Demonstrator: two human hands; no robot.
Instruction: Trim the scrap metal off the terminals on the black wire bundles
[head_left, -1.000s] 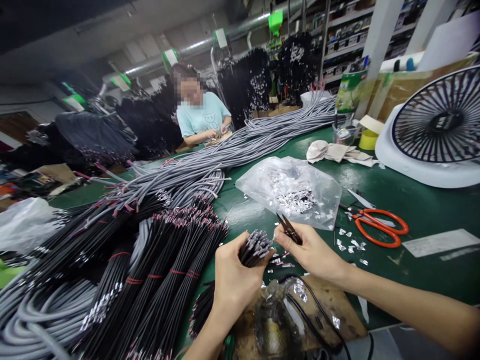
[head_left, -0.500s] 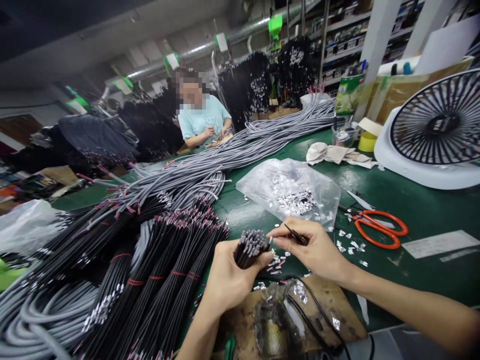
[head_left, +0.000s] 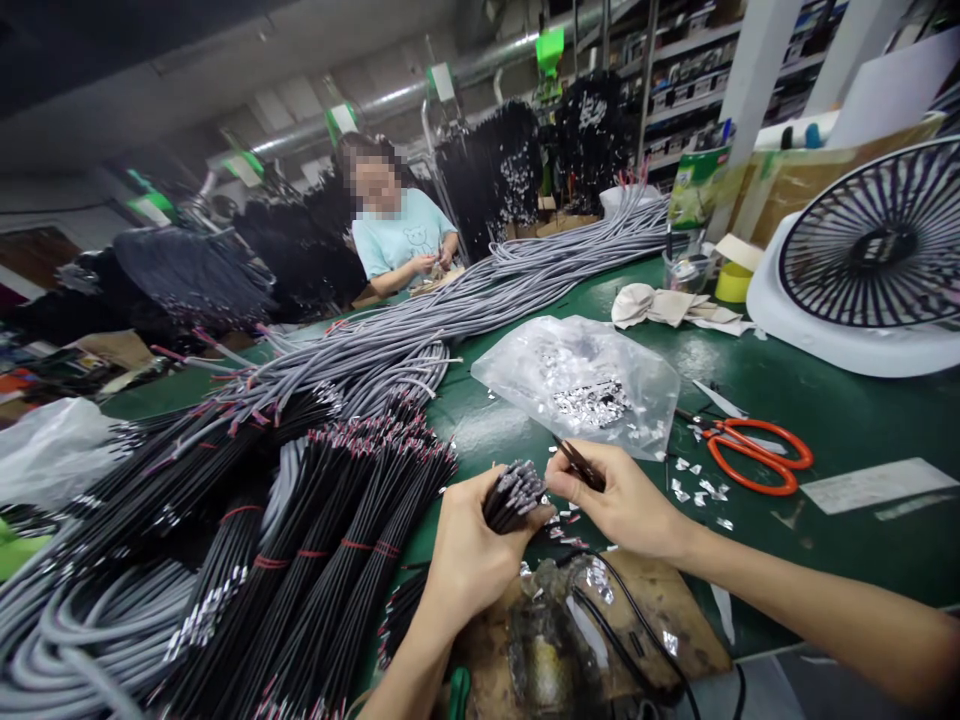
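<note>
My left hand (head_left: 472,550) is closed around a bundle of black cables (head_left: 513,494), whose grey, silvery ends point up and away from me. Close by on the right, my right hand (head_left: 611,495) grips dark tweezers (head_left: 577,463) with their tips pointing up and left. Its thumb and forefinger are near the bundle's right side; whether they pinch a cable end I cannot make out. Beyond both hands lies a clear plastic bag (head_left: 577,380) with small silvery foil pieces in it. Loose foil pieces (head_left: 701,492) are scattered right of my right hand.
Banded black cable bundles (head_left: 315,580) and long grey cables (head_left: 450,290) cover the left and back. Orange-handled scissors (head_left: 757,455) and a white fan (head_left: 840,290) are at right. A stained board (head_left: 645,620) with a dirty block lies in front. A co-worker (head_left: 405,230) sits opposite.
My left hand and the cable bundle have shifted slightly right. The tweezers have turned more upright in my right hand. Across the table, the co-worker's hands have come closer together.
</note>
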